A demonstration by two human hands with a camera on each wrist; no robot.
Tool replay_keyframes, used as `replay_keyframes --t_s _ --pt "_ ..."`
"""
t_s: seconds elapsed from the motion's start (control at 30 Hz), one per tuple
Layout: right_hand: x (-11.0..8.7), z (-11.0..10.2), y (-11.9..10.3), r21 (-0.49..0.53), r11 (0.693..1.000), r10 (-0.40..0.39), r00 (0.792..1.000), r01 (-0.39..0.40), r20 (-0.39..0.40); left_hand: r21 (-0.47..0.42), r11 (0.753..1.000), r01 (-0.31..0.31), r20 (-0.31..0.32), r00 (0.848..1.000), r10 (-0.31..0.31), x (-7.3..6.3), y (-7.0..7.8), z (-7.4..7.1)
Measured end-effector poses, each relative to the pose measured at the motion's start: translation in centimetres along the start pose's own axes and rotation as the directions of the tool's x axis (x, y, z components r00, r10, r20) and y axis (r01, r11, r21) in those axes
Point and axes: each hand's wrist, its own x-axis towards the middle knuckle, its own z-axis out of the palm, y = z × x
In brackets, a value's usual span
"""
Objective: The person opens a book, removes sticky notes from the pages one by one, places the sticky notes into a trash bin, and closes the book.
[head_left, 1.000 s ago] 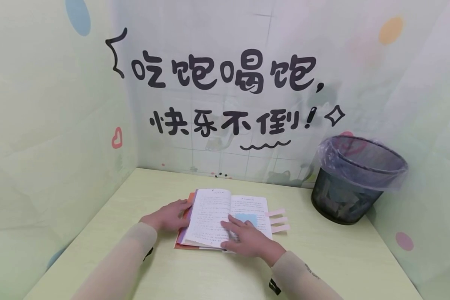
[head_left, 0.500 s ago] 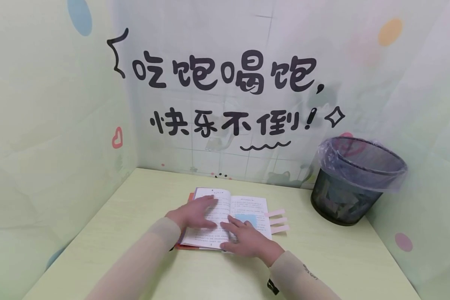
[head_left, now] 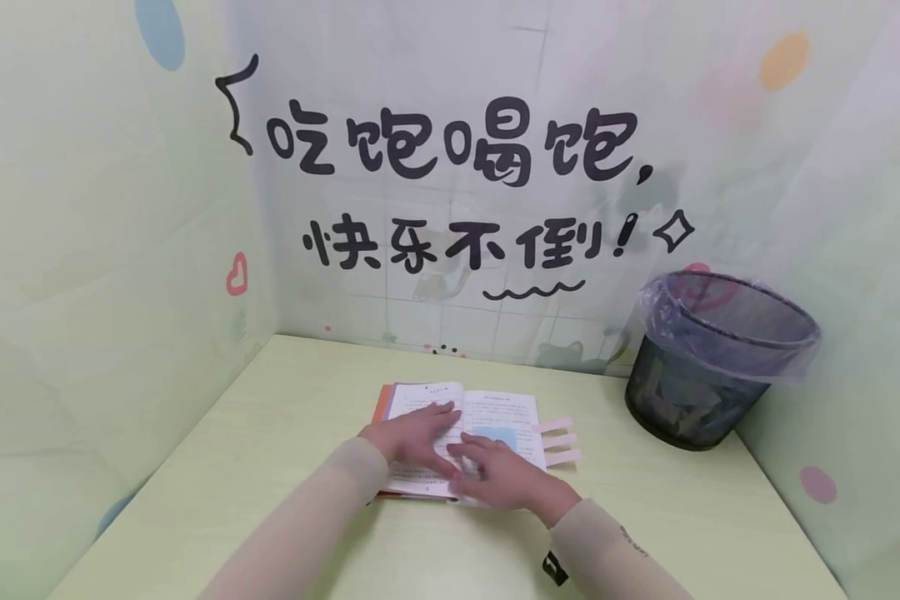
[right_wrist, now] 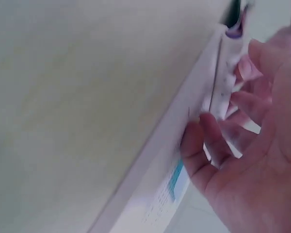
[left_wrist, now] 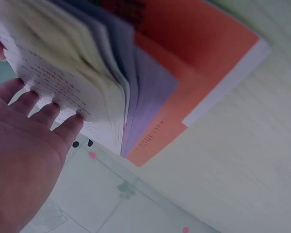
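An open book (head_left: pixel 504 403) with printed pages lies on the table. My left hand (head_left: pixel 412 435) rests on its left page, fingers extended toward the gutter. On the right page my right hand (head_left: pixel 508 477) lies with fingertips near the gutter, close to the left thumb. A blue sticky note (head_left: pixel 504 435) shows on the right page, partly behind the right hand. Pink tabs (head_left: pixel 561 440) stick out past the right edge. In the left wrist view, the fingertips touch the page, and an orange cover (left_wrist: pixel 213 43) and purple flyleaf (left_wrist: pixel 153 87) show underneath.
A black mesh bin (head_left: pixel 693 396) with a clear plastic liner stands at the right back of the pale table (head_left: pixel 225 467). Printed curtains (head_left: pixel 450 325) with large dark characters enclose the back and sides.
My left hand has moved right from the book's left edge, across the left page to near the gutter. My right hand stays on the right page.
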Motion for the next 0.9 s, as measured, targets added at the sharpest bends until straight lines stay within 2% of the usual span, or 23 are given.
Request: replay_keyframes --t_s 0.1,0.2,0.3,0.37,0.73,0.9 --pt "0.0 -1.0 0.8 0.016 0.998 0.070 0.992 -0.069 -0.105 -0.016 1.000 0.003 -0.008 1.000 -0.003 0.1 0.1 0.0" --pt "0.2 -1.9 1.6 -0.038 0.975 0.208 0.955 -0.221 -0.213 -0.026 0.999 0.024 -0.011 1.000 -0.024 0.0 0.4 -0.1" --pt "0.4 -2.2 2.5 -0.071 0.933 0.328 0.914 -0.353 -0.238 -0.026 0.999 0.047 -0.010 0.999 -0.047 -0.1 0.8 0.0" --pt "0.5 -2.2 3.0 -0.065 0.919 0.367 0.903 -0.389 -0.222 -0.029 0.998 0.063 -0.009 0.998 -0.063 -0.1 0.9 0.1" --pt "1.1 -1.3 3.2 -0.001 0.911 0.398 0.882 -0.412 -0.254 -0.047 0.995 0.085 -0.007 0.996 -0.086 0.2 0.8 0.4" --pt "1.5 -1.4 3.1 -0.004 0.928 0.354 0.883 -0.373 -0.307 -0.043 0.995 0.090 -0.005 0.996 -0.091 0.1 0.8 0.3"
